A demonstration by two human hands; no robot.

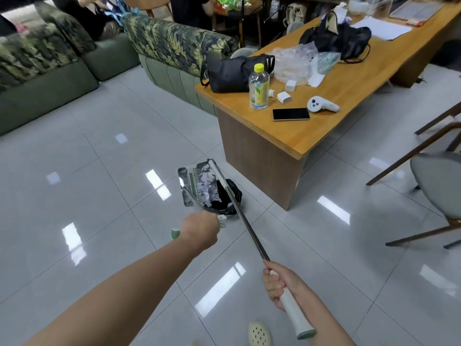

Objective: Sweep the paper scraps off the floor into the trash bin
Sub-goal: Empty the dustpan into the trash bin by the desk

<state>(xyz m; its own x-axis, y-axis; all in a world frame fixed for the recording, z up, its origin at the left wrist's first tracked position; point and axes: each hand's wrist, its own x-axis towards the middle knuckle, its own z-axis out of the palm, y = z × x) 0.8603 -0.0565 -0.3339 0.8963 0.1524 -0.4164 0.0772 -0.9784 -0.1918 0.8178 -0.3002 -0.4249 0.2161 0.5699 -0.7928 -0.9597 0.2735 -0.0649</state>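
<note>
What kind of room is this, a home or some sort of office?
Probably a shared lounge or casual office rather than a private home. A leaf-patterned sofa stands by a long wooden table strewn with bags, a phone and a handheld controller, on a glossy tiled floor.

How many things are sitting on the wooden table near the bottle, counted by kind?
Near end of the wooden table:
Black bags: 2
Bottles with a yellow cap: 1
Phones: 1
White controllers: 1
Small white boxes: 2
Clear plastic bag heaps: 1
Total: 8
Things farther along the table are too blurred to count.
</note>
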